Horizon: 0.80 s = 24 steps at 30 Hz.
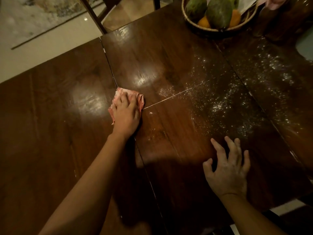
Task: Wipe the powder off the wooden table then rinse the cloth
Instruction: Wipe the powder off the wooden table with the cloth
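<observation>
A dark wooden table [50,133] fills the view. White powder [228,102] is scattered over its right half and along a seam in the wood. My left hand [126,114] presses flat on a crumpled pink cloth [140,99] near the table's middle, just left of the powder. My right hand [228,168] rests on the table near the front edge, fingers spread, holding nothing. Powder lies just beyond its fingertips.
A woven basket [196,26] with green and orange fruit stands at the far right of the table. A dark wooden chair frame [94,17] stands beyond the table's far edge. Pale floor [42,46] shows at the upper left.
</observation>
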{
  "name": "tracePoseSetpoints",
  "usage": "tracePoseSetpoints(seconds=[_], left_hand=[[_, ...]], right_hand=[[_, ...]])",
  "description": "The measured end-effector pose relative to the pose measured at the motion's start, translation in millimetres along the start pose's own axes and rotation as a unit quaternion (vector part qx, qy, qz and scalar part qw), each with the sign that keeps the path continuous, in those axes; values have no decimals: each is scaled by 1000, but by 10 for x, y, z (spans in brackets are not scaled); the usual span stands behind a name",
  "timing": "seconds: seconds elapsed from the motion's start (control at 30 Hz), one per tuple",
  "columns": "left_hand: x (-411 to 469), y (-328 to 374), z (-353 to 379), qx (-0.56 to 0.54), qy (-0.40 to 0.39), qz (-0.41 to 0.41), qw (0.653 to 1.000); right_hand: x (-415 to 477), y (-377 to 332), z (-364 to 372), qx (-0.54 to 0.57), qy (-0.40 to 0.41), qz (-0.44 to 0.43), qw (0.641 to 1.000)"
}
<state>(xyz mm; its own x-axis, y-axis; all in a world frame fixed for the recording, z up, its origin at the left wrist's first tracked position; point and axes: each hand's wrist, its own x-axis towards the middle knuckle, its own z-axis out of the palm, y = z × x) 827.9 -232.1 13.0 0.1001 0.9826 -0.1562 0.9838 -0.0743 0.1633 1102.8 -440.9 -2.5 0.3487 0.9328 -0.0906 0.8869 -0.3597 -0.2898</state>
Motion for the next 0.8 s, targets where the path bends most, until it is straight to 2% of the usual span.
tracePoseSetpoints(seconds=[0.13,0.2,0.27,0.37,0.47,0.5,0.53,0.63,0.67,0.7,0.73,0.8], left_hand=[[201,398,61,-41,20,41,998],[390,764,113,-47,15,88,995],[469,1164,187,-38,-3,170,985],[352,1445,268,-18,-51,342,938],[373,1145,221,1,-56,447,893],[446,1006,182,1,-36,448,893],[547,893,142,-6,-22,413,911],[889,830,30,-29,55,169,984],[917,955,4,-33,73,100,992],[897,1129,11,-45,77,70,994],[836,1302,36,-65,69,83,992],[583,1596,120,-95,41,197,975]], right_hand=[[7,-5,10,-9,6,-5,1000],[3,-3,15,-12,9,-6,1000],[-6,0,21,-13,13,-7,1000],[-5,-4,17,-14,22,-7,1000],[2,-5,17,-22,22,-7,999],[0,-6,16,-22,20,-7,1000],[-1,-6,17,-20,19,-6,1000],[-1,1,15,-21,15,-5,1000],[-1,0,15,-24,14,-5,1000],[-1,-4,16,-26,13,-5,1000],[-4,-6,17,-25,12,-5,1000],[-2,-4,16,-19,12,-3,1000]])
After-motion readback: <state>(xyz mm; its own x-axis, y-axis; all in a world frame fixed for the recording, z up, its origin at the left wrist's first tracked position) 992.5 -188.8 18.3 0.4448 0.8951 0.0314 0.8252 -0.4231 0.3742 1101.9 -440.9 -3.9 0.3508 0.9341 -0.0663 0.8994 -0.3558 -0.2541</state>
